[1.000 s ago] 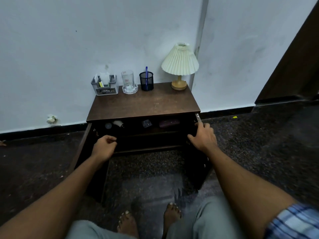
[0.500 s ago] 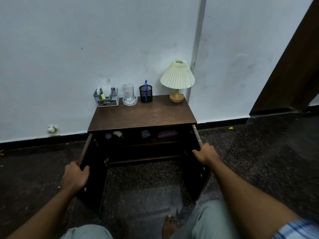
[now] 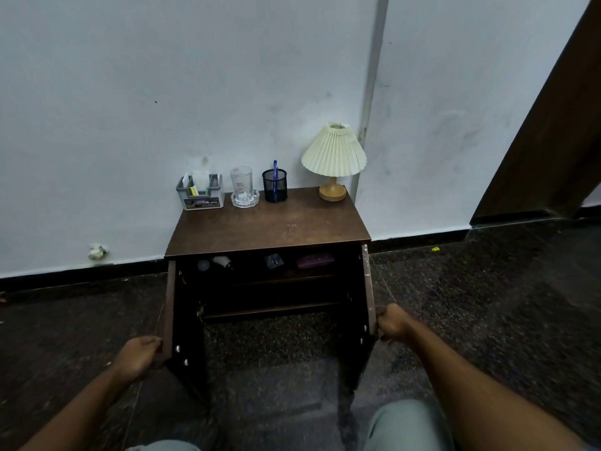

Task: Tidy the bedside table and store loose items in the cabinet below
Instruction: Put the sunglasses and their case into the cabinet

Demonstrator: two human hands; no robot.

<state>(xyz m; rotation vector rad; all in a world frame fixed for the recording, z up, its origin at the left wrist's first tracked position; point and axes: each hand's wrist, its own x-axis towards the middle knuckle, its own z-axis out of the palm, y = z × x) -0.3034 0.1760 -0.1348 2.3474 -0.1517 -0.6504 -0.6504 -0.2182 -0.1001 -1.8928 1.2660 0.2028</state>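
Note:
The dark wooden bedside table stands against the white wall with both cabinet doors swung open toward me. My left hand grips the outer edge of the left door. My right hand grips the edge of the right door. On the upper shelf inside lie a white bottle, a small dark item and a purple case. Along the back of the tabletop stand a grey organiser, a glass on a dish, a mesh pen cup and a pleated lamp.
The floor is dark speckled stone. A dark door frame rises at the right. A small white object sits at the skirting on the left. My knees show at the bottom edge.
Both hands have slid outward and toward me along the doors, from near the cabinet opening to the doors' outer edges. The camera has pulled back and my feet have left the view.

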